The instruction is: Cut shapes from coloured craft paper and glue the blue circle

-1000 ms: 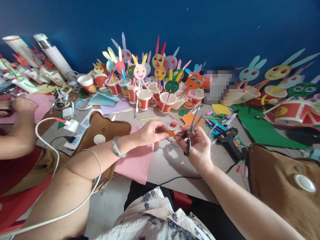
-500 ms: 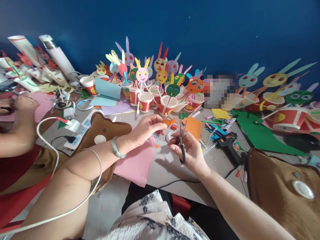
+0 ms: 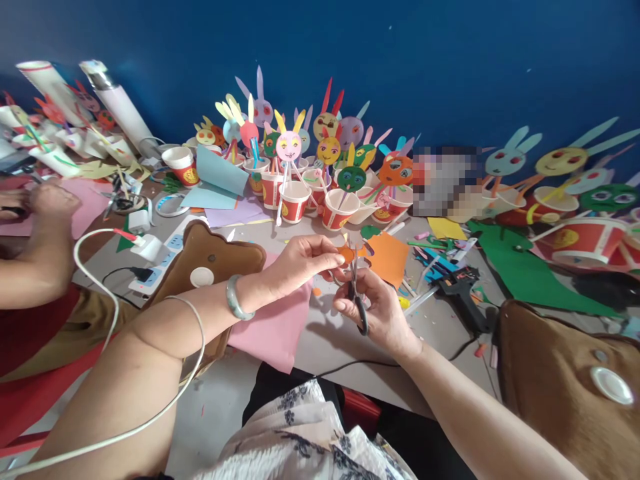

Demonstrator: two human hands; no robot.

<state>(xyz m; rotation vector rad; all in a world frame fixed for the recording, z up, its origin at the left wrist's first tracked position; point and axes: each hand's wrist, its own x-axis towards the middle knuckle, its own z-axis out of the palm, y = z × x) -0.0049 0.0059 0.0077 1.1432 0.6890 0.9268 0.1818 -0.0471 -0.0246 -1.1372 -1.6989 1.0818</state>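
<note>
My left hand is closed in a pinch on a small orange paper piece held above the grey table. My right hand grips black-handled scissors, blades pointing up at the orange piece. A jade bangle sits on my left wrist. A pink paper sheet lies under my left forearm, and an orange sheet lies just beyond the hands.
Several red paper cups with paper bunny faces crowd the back of the table. A black glue gun lies right, near green paper. Brown plush pads lie left and right. Another person's arm rests at left.
The scissors swung from tilting right to nearly upright, and my right hand moved left toward the orange piece. My left hand stayed pinched on it.
</note>
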